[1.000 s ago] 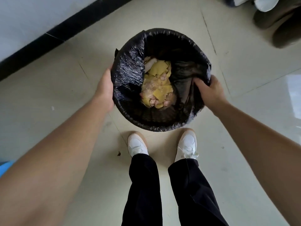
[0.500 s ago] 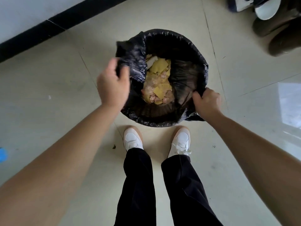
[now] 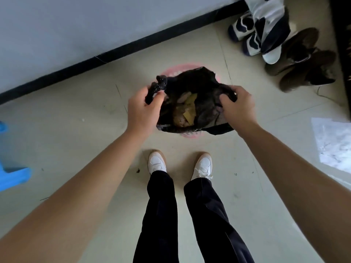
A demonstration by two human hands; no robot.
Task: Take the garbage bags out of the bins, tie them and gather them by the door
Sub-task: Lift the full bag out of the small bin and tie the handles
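Observation:
A black garbage bag (image 3: 191, 86) with yellowish waste inside hangs lifted above a pink bin (image 3: 191, 134), whose rim shows behind and below the bag. My left hand (image 3: 142, 109) grips the bag's bunched left edge. On the other side, my right hand (image 3: 238, 107) holds the right edge. The mouth of the bag is open between the two hands. Most of the bin is hidden under the bag.
Several shoes (image 3: 284, 48) lie at the top right by the wall. A black skirting board (image 3: 114, 52) runs along the white wall. A blue plastic object (image 3: 11, 173) stands at the left edge. My white shoes (image 3: 157, 162) stand just before the bin.
Both hands have pulled the bag's edges off the bin rim and lifted the bag, which uncovers the pink rim. The view has pulled back and up.

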